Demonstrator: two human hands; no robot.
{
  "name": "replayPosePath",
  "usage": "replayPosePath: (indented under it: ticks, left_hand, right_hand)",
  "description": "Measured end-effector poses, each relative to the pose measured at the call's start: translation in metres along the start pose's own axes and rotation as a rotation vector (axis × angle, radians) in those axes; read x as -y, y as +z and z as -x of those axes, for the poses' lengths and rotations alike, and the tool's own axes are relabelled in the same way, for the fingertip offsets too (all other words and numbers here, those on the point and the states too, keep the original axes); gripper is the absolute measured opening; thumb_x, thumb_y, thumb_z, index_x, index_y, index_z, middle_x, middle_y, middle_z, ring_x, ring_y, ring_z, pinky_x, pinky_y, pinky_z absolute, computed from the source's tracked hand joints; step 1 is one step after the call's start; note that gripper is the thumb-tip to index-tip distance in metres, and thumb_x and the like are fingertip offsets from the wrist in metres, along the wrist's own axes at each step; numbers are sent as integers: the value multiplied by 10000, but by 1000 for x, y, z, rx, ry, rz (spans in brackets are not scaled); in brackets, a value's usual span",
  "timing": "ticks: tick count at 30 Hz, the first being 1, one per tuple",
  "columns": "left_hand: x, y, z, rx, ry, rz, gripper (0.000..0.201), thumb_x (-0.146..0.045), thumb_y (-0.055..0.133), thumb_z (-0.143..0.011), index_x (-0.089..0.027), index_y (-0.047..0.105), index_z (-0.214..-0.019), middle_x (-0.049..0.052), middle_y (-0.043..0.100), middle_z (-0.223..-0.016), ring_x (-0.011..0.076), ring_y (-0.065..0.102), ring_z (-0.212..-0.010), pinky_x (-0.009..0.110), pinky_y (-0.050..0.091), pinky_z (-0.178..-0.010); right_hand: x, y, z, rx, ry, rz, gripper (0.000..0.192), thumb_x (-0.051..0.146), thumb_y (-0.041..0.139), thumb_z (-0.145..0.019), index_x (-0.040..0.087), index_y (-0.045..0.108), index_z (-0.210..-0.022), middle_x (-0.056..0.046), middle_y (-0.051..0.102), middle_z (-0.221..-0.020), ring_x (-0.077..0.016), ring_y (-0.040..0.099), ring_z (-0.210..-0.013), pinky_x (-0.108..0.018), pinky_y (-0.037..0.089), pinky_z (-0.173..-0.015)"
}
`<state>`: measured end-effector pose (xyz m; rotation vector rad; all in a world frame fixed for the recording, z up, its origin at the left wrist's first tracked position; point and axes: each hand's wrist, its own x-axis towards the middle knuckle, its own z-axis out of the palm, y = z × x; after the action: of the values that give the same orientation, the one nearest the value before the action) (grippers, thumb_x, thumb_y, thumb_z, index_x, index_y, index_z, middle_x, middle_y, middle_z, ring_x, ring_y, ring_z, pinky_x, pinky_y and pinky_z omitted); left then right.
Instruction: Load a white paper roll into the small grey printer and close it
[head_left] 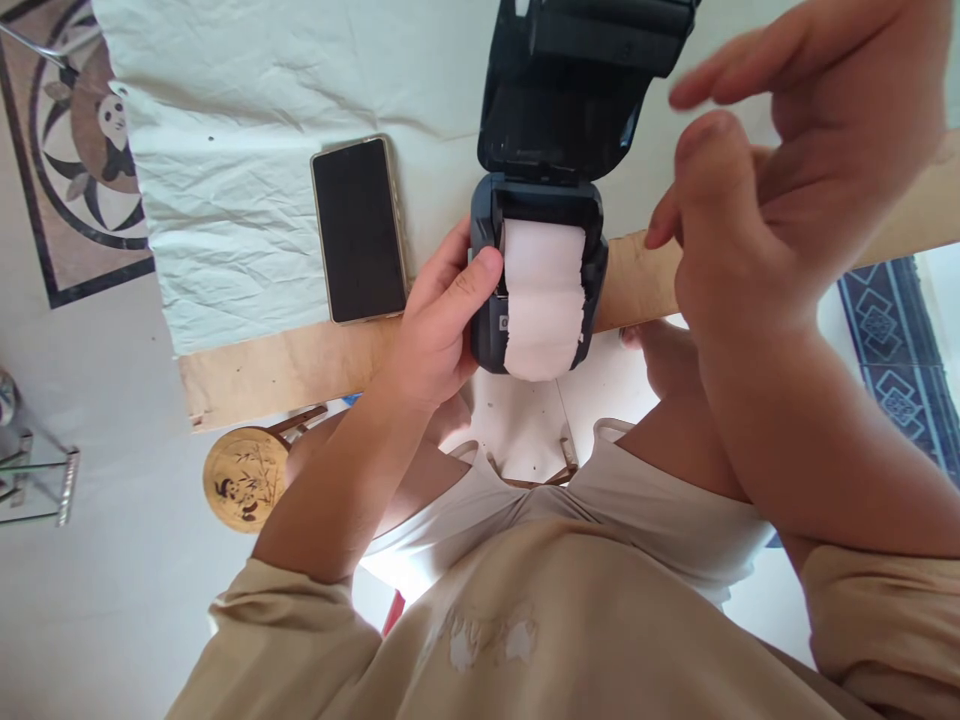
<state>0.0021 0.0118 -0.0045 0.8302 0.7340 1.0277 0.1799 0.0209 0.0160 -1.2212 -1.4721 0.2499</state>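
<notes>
A small black printer (pixel 489 330) stands at the near edge of the table, its lid (pixel 570 90) swung open and up. A white paper roll (pixel 544 300) sits in its bay, with a torn strip hanging over the front. My left hand (pixel 439 320) grips the printer's left side, thumb on its top edge. My right hand (pixel 757 170) hovers raised to the right of the printer, fingers spread, holding nothing.
A black smartphone (pixel 358 230) lies face up left of the printer on a wrinkled white cloth (pixel 225 150) covering the wooden table (pixel 300 360). Below are a round wooden stool with a panda design (pixel 244 478), a patterned rug (pixel 75 150) and tiled floor.
</notes>
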Motion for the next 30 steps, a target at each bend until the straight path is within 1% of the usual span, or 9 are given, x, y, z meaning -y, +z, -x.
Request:
replayPosePath:
  ticks: [3,5,9,12,16,19,23,26,30]
  left_hand:
    - [0,2,0,-10,-14,34,227,-332,530,-904,-223,627,-1079,23,713,-1050,248,534,-1280,361,506,-999]
    - [-1,3,1,15,-20,52,242,-278,529,-906,-237,610,-1131,19,710,-1071,233,536,-1276,367,489,-1029]
    - [-5,3,2,21,-34,61,252,-240,514,-912,-225,600,-1147,30,709,-1066,222,547,-1255,355,486,-1029]
    - [-6,2,3,16,-68,34,267,-247,514,-909,-214,592,-1162,39,699,-1073,225,567,-1229,330,524,-952]
    - [-4,0,3,7,-74,-17,263,-262,520,-905,-185,590,-1147,37,687,-1067,212,581,-1209,261,545,-853]
    - [-2,-1,2,15,-53,-23,255,-280,514,-912,-161,592,-1124,34,682,-1065,194,603,-1179,247,543,-865]
    - [0,-1,2,-22,-29,-40,209,-308,551,-893,-173,624,-1034,7,700,-986,167,655,-1086,190,551,-783]
    - [-1,-1,2,-30,-60,-46,225,-360,560,-881,-202,633,-1024,5,710,-981,187,661,-1083,194,567,-711]
    - [-2,0,2,-13,-60,-68,220,-366,545,-890,-214,651,-1008,2,716,-896,166,703,-923,185,549,-589]
  right_hand:
    - [5,-1,2,138,-119,221,89,267,524,-846,206,576,-808,10,592,-781,-68,513,-597,-254,362,-502]
    - [10,-1,2,337,-189,370,120,250,519,-838,225,628,-881,16,643,-813,-77,512,-579,-278,373,-559]
    - [23,-3,-4,728,-101,648,224,335,467,-871,280,640,-1002,11,675,-943,-153,567,-676,-301,266,-548]
    - [25,-4,-10,878,-43,753,246,385,460,-862,280,591,-1042,-16,665,-865,-173,536,-640,-299,202,-540]
    - [21,-7,-12,814,-4,561,239,299,603,-753,256,572,-987,7,641,-752,-139,523,-596,-295,311,-553]
    - [21,-15,-11,720,107,254,265,222,648,-702,242,568,-953,26,660,-853,-76,515,-546,-260,368,-519]
    - [11,-21,-15,464,324,-251,229,210,615,-661,232,561,-883,-7,606,-913,-114,581,-679,-235,308,-402]
    - [-11,-19,-19,241,505,-503,244,309,585,-589,233,547,-818,-17,425,-688,-99,411,-488,-262,188,-328]
    - [-40,-16,-15,228,587,-424,304,389,531,-633,242,462,-890,-32,405,-748,-84,344,-481,-245,172,-347]
